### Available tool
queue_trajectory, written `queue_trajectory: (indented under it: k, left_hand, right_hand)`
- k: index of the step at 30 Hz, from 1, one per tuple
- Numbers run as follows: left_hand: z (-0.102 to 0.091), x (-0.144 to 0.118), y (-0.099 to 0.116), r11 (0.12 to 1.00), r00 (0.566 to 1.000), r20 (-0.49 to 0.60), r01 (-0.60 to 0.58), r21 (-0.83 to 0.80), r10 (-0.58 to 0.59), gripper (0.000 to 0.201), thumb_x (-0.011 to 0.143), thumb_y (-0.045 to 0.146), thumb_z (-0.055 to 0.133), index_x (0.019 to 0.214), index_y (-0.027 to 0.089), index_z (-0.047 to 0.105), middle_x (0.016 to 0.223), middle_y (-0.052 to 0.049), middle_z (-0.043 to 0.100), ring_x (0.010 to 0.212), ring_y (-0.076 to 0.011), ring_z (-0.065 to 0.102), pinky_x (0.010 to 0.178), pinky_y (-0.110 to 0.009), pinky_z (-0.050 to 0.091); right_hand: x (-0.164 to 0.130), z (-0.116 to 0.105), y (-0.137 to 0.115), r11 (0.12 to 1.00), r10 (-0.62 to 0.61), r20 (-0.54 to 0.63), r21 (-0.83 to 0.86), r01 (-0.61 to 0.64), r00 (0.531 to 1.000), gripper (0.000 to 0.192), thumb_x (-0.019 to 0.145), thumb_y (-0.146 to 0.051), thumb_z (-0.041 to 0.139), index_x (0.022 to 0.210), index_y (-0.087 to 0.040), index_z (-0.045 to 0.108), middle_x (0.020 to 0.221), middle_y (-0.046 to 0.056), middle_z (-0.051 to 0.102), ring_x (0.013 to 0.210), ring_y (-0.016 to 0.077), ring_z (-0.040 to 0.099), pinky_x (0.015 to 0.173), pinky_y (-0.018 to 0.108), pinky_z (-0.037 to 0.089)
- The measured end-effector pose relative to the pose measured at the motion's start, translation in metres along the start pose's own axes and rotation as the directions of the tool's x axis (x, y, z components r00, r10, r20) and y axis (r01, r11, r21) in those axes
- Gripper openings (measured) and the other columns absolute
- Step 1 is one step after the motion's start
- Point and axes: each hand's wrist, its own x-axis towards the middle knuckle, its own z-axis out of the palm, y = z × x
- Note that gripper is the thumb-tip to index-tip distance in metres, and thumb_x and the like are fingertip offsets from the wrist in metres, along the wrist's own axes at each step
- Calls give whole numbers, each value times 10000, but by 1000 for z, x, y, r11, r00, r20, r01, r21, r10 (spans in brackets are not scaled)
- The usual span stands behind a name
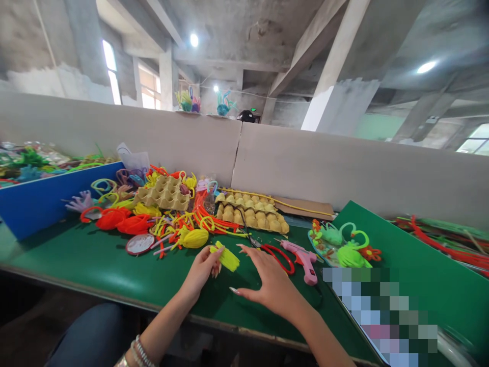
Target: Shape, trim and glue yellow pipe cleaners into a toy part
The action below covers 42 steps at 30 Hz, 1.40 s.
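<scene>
My left hand [202, 270] pinches a small yellow pipe-cleaner bundle [226, 257] just above the green table [95, 265]. My right hand [267, 278] hovers flat beside it, fingers spread, holding nothing, with its fingertips close to the red-handled scissors [277, 255]. A pink glue gun [303, 259] lies just right of the scissors.
A pile of red, yellow and orange pipe cleaners [171, 224] and two egg cartons [250, 214] fill the table's back. A blue box [42, 201] stands left. Green and orange finished figures [346, 244] lie right. A grey partition [305, 168] bounds the far side.
</scene>
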Motion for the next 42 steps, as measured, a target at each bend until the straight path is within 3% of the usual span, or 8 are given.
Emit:
queue_trajectory:
  k: [8,16,24,36,42]
  left_hand:
    - [2,2,-2,999,998,-45,-43,-11,42,499,544,520,723,824,175,495,411,106,481,341,-54,374,373,-165,264]
    - [3,3,-5,997,996,-58,-71,-20,70,510,561,580,674,809,188,461,404,101,498,320,-59,394,358,-163,286]
    - [1,2,-5,986,970,-177,-161,45,167,465,615,578,648,808,198,462,371,121,441,320,-49,353,340,-144,224]
    - [5,-4,-8,975,976,-31,-212,64,215,384,715,533,593,844,199,455,432,116,440,334,-58,374,341,-157,276]
    - [5,-7,-4,971,973,-13,-230,63,231,372,726,523,594,852,196,467,465,106,450,358,-58,397,360,-157,308]
  right_hand:
    - [2,12,3,955,-139,-85,-277,111,987,730,789,-481,561,1395,-198,268,1304,103,508,1179,279,469,976,474,376]
    - [1,15,2,925,-188,-121,-356,134,975,687,830,-480,505,1405,-207,245,1286,100,527,1146,274,498,942,456,400]
    - [2,15,-1,928,-184,-148,-351,122,972,659,845,-504,476,1382,-171,293,1199,123,586,1095,267,537,912,441,423]
    - [4,16,-3,910,-200,-174,-397,117,964,589,824,-474,534,1291,-129,436,1214,130,582,1092,271,536,906,442,427]
    - [4,15,-4,942,-164,-194,-320,95,967,554,810,-486,551,1236,-137,486,1193,118,591,1093,256,536,925,429,417]
